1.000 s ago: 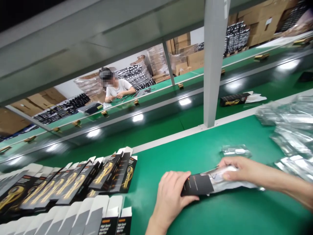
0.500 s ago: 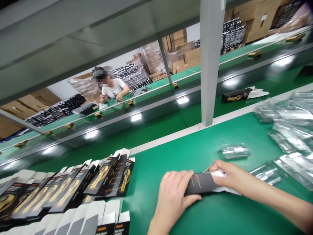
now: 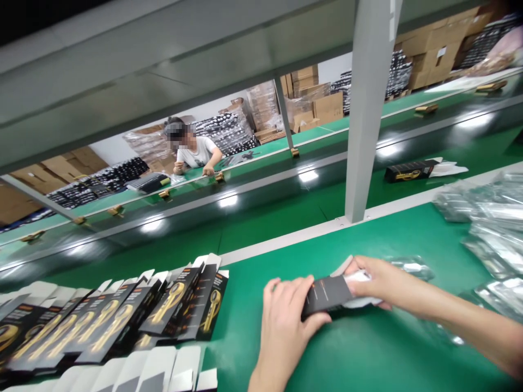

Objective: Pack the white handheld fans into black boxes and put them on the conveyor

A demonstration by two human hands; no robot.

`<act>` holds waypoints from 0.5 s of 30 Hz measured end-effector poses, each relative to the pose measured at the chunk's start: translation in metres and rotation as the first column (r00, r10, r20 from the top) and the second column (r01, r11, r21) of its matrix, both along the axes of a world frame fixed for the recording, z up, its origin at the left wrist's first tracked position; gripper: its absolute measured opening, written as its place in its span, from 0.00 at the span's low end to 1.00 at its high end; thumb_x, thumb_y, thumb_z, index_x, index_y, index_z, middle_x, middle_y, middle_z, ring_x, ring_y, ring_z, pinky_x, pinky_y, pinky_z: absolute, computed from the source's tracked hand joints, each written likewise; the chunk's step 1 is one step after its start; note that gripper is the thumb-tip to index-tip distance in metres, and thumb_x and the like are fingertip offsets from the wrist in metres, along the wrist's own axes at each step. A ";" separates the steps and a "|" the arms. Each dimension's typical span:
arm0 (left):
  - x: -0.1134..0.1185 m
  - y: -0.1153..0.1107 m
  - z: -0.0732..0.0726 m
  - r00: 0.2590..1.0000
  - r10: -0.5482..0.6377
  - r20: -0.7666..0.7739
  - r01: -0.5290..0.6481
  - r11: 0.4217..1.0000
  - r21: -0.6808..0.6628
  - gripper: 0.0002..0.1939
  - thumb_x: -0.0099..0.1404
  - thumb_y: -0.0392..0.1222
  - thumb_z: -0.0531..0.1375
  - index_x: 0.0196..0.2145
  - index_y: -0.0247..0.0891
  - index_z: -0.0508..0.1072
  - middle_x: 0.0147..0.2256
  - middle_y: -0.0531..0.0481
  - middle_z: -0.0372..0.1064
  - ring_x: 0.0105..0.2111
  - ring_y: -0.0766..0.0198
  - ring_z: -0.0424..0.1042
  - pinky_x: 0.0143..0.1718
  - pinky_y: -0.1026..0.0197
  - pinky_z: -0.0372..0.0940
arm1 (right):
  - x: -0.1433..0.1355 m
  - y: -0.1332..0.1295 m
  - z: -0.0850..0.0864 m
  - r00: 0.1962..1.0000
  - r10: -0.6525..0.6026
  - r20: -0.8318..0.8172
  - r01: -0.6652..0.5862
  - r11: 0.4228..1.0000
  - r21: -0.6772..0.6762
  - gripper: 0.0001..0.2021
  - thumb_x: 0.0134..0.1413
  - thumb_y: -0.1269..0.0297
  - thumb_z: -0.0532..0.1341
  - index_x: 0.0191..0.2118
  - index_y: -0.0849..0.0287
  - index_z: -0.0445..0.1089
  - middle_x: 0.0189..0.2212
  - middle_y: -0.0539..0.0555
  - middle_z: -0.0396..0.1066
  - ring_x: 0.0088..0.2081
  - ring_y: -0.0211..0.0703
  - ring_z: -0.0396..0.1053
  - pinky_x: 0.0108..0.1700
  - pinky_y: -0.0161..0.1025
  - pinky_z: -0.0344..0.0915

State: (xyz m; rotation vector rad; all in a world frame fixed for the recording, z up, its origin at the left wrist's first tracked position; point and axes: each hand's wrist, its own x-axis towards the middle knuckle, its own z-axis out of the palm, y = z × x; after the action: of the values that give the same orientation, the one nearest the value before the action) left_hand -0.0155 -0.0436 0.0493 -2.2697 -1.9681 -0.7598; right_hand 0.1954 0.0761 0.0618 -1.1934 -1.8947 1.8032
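Note:
A black printed carton lies tilted between my two hands, just above or on the green bench; I cannot tell which. My left hand wraps round its closed-looking left end, thumb in front and fingers behind. At the carton's right end, my right hand is closed on its white open flaps, with the fingertips partly hidden. Whether something sits inside the carton is hidden. Behind my right wrist is a clear plastic blister tray, partly covered by the arm.
Rows of black cartons with white flaps stand at the left. Clear plastic trays pile up at the right. A grey post rises from the bench edge. Another carton lies on the conveyor. A co-worker sits across.
Both hands stay on the carton; my right hand has shifted slightly left and up with its open end. The camera view has moved a little, so the post appears farther right.

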 end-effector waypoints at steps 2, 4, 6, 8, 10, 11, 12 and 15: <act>-0.007 0.007 -0.003 0.974 0.221 0.048 -0.226 0.967 0.114 0.24 0.64 0.49 0.56 0.56 0.42 0.59 0.51 0.43 0.66 0.51 0.53 0.63 0.56 0.43 0.54 | -0.015 0.027 0.005 0.999 -0.049 -0.022 0.050 0.997 0.053 0.13 0.49 0.57 0.64 0.35 0.60 0.66 0.22 0.46 0.65 0.19 0.30 0.58 0.16 0.27 0.51; -0.012 0.012 -0.012 0.908 0.388 0.160 -0.417 0.881 0.226 0.23 0.66 0.42 0.54 0.57 0.39 0.57 0.53 0.39 0.62 0.55 0.53 0.60 0.55 0.45 0.57 | -0.037 0.061 0.005 0.994 -0.100 -0.052 0.105 0.989 0.107 0.12 0.52 0.57 0.63 0.35 0.61 0.65 0.22 0.46 0.64 0.19 0.29 0.57 0.17 0.27 0.52; -0.015 0.015 -0.025 0.890 0.403 0.214 -0.449 0.858 0.249 0.21 0.66 0.39 0.53 0.57 0.38 0.58 0.53 0.39 0.60 0.55 0.54 0.59 0.54 0.47 0.60 | -0.065 0.095 0.002 0.989 -0.128 -0.067 0.136 0.981 0.135 0.10 0.57 0.59 0.60 0.36 0.62 0.66 0.24 0.46 0.64 0.20 0.29 0.58 0.19 0.28 0.55; -0.018 0.017 -0.040 0.921 0.338 0.192 -0.375 0.904 0.207 0.19 0.66 0.37 0.52 0.54 0.41 0.62 0.52 0.41 0.62 0.54 0.55 0.61 0.52 0.48 0.63 | -0.094 0.124 -0.004 0.989 -0.139 -0.048 0.145 0.979 0.142 0.10 0.60 0.60 0.58 0.37 0.63 0.66 0.27 0.47 0.66 0.22 0.30 0.62 0.22 0.29 0.60; -0.022 0.018 -0.055 0.936 0.297 0.188 -0.329 0.928 0.173 0.16 0.65 0.36 0.52 0.50 0.43 0.67 0.50 0.43 0.64 0.51 0.56 0.64 0.50 0.50 0.66 | -0.122 0.146 -0.011 0.990 -0.138 -0.005 0.137 0.980 0.145 0.10 0.61 0.60 0.57 0.39 0.63 0.67 0.29 0.48 0.67 0.24 0.31 0.64 0.24 0.31 0.64; -0.025 0.020 -0.061 0.932 0.297 0.205 -0.334 0.926 0.176 0.14 0.65 0.36 0.51 0.47 0.43 0.69 0.48 0.43 0.66 0.50 0.56 0.66 0.48 0.51 0.67 | -0.133 0.154 -0.015 0.991 -0.134 0.021 0.129 0.980 0.149 0.10 0.61 0.60 0.57 0.39 0.63 0.67 0.30 0.49 0.67 0.24 0.32 0.65 0.25 0.31 0.65; -0.027 0.021 -0.066 0.924 0.305 0.230 -0.349 0.919 0.185 0.13 0.65 0.36 0.51 0.45 0.43 0.71 0.46 0.43 0.67 0.48 0.56 0.67 0.47 0.51 0.68 | -0.142 0.161 -0.018 0.991 -0.128 0.049 0.119 0.981 0.154 0.10 0.61 0.61 0.57 0.40 0.63 0.67 0.30 0.49 0.68 0.25 0.32 0.66 0.25 0.31 0.66; -0.033 0.025 -0.074 0.901 0.312 0.302 -0.381 0.901 0.208 0.13 0.66 0.37 0.50 0.41 0.43 0.73 0.42 0.43 0.69 0.45 0.56 0.68 0.44 0.52 0.68 | -0.157 0.176 -0.024 0.985 -0.113 0.133 0.087 0.979 0.187 0.10 0.60 0.61 0.58 0.40 0.63 0.67 0.31 0.49 0.68 0.25 0.32 0.66 0.26 0.32 0.66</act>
State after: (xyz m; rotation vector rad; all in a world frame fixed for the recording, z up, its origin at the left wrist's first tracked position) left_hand -0.0482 -0.0186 -0.0247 -1.6723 -2.1415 -1.2375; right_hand 0.0381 0.2517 0.0375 -1.3585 -1.9867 1.4947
